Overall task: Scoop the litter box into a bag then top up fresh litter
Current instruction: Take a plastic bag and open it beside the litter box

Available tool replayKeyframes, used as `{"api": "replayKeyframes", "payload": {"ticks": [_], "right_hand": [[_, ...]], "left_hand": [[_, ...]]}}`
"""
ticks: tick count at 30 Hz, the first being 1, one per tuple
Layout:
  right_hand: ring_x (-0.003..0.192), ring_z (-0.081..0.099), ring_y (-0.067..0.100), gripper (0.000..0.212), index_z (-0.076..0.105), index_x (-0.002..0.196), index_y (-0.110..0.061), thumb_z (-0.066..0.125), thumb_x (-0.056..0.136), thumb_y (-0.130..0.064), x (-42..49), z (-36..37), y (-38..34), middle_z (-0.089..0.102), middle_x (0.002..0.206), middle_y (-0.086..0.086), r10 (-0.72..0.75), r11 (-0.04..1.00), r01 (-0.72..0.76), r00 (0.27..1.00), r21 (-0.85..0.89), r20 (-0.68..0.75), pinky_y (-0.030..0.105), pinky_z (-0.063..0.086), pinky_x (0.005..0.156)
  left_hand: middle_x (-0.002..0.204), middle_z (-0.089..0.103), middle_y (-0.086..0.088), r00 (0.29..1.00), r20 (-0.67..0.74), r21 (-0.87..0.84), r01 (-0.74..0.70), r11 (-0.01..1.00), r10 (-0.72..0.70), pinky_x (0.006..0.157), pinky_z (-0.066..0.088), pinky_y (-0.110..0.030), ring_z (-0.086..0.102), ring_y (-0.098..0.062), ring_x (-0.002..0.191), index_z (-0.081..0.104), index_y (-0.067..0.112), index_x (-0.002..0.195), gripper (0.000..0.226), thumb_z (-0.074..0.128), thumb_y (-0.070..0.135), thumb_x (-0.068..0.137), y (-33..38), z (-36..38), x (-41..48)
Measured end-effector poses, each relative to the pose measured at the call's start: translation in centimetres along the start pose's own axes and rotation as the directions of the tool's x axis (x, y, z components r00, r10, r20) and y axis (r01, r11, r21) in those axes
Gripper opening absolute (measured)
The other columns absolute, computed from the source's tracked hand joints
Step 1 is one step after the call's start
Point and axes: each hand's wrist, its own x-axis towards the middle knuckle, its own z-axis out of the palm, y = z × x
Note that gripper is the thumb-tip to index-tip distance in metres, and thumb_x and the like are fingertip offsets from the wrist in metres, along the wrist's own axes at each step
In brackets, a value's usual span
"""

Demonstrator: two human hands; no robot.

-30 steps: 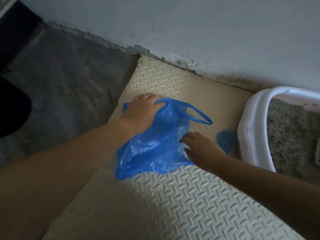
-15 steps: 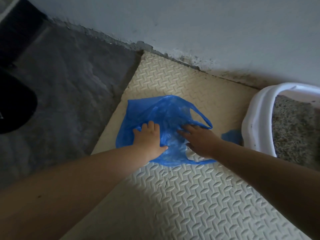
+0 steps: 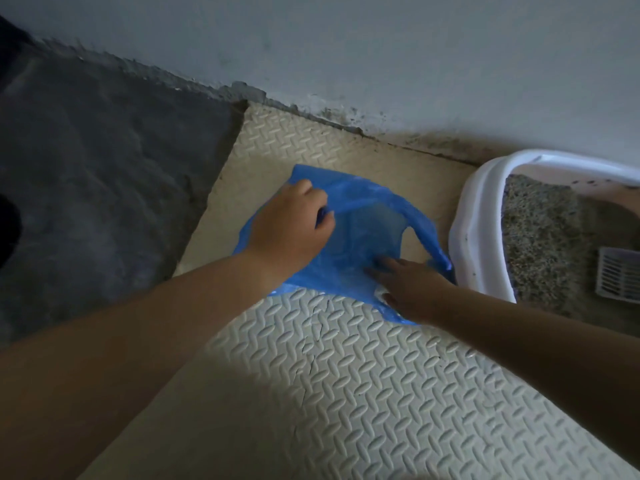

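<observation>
Blue film is pinched in the curled fingers (image 3: 307, 195) of the left hand (image 3: 289, 233), at the far edge of a thin blue plastic carrier bag (image 3: 367, 230). The straight fingers (image 3: 381, 263) of the right hand (image 3: 414, 291) press its near side flat against the cream ridged foam mat (image 3: 346, 382). The bag lies just beside the white plastic litter box (image 3: 472, 223), where a pale slotted scoop (image 3: 620, 279) rests on grey litter (image 3: 540, 237). By my reading only bag-opening is under way; scooping and topping up both remain.
</observation>
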Motion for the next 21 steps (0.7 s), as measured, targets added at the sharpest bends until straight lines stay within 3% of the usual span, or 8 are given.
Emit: {"api": "replayKeyframes", "payload": {"ticks": [2,5,9,12,14,18,21], "right_hand": [[0.118,0.052,0.031,0.051,0.036,0.145,-0.018,0.045,0.096,-0.028,-0.8,-0.2,0.1,0.038,0.143,0.008,0.006,0.999,-0.005,0.999,-0.041,0.033,0.035,0.04,0.08],[0.106,0.058,0.032,0.041,0.06,0.126,-0.01,0.061,0.088,-0.027,-1.4,-0.8,0.1,0.055,0.127,0.011,-0.029,0.995,0.022,0.997,-0.095,-0.068,0.035,0.05,0.078],[0.119,0.05,0.031,0.041,0.047,0.134,-0.012,0.046,0.094,-0.019,-0.8,-1.9,-0.3,0.046,0.133,0.009,0.167,0.972,-0.144,0.98,0.189,-0.112,0.041,0.046,0.09],[0.132,0.038,0.028,0.053,0.034,0.145,-0.018,0.047,0.093,-0.017,0.5,-2.5,-0.5,0.036,0.147,0.008,0.084,0.975,-0.032,0.97,0.221,-0.227,0.043,0.041,0.102],[0.142,0.025,0.029,0.058,0.027,0.149,-0.02,0.047,0.095,-0.023,1.8,-2.5,-0.5,0.024,0.155,0.01,0.035,0.989,-0.01,0.986,0.149,-0.165,0.044,0.034,0.109],[0.147,0.001,0.032,0.064,0.019,0.151,-0.023,0.045,0.095,-0.038,3.5,-2.8,-0.5,-0.001,0.16,0.011,0.09,0.993,-0.088,0.996,0.078,-0.018,0.047,0.02,0.116],[0.146,-0.006,0.035,0.064,0.006,0.153,-0.025,0.039,0.098,-0.033,4.0,-2.7,-0.8,-0.013,0.159,0.01,0.186,0.982,-0.188,0.977,0.007,0.106,0.052,0.014,0.116]], "left_hand": [[0.078,0.05,-0.005,0.997,-0.055,-0.019,-0.049,0.999,0.048,0.056,0.03,-0.031,0.052,-0.026,0.078,0.052,0.01,0.071,0.019,0.058,0.022,0.085,0.8,-0.4,0.7],[0.078,0.046,0.003,0.998,-0.042,-0.093,-0.039,0.995,0.036,0.055,0.035,-0.033,0.048,-0.02,0.072,0.05,0.014,0.073,0.019,0.057,0.024,0.086,1.7,0.0,1.2],[0.077,0.047,0.005,0.999,-0.027,-0.215,-0.045,0.976,0.04,0.056,0.034,-0.031,0.047,-0.016,0.066,0.049,0.015,0.076,0.017,0.059,0.023,0.086,2.3,0.9,1.1],[0.078,0.046,0.008,0.999,-0.003,-0.257,-0.039,0.966,0.039,0.058,0.031,-0.027,0.042,-0.01,0.065,0.051,0.015,0.079,0.013,0.061,0.022,0.086,2.4,1.2,0.9],[0.079,0.044,0.01,0.999,0.013,-0.303,-0.046,0.952,0.052,0.059,0.034,-0.028,0.042,-0.008,0.065,0.052,0.016,0.081,0.012,0.061,0.023,0.086,2.3,1.2,0.9],[0.079,0.045,0.011,0.995,-0.014,-0.36,-0.097,0.928,0.099,0.061,0.043,-0.032,0.043,-0.007,0.064,0.055,0.015,0.083,0.011,0.062,0.023,0.087,1.8,1.1,0.9],[0.082,0.047,0.01,0.996,-0.039,-0.39,-0.09,0.917,0.081,0.062,0.044,-0.03,0.047,-0.008,0.065,0.057,0.014,0.085,0.009,0.063,0.021,0.087,1.3,0.6,1.1]]}}
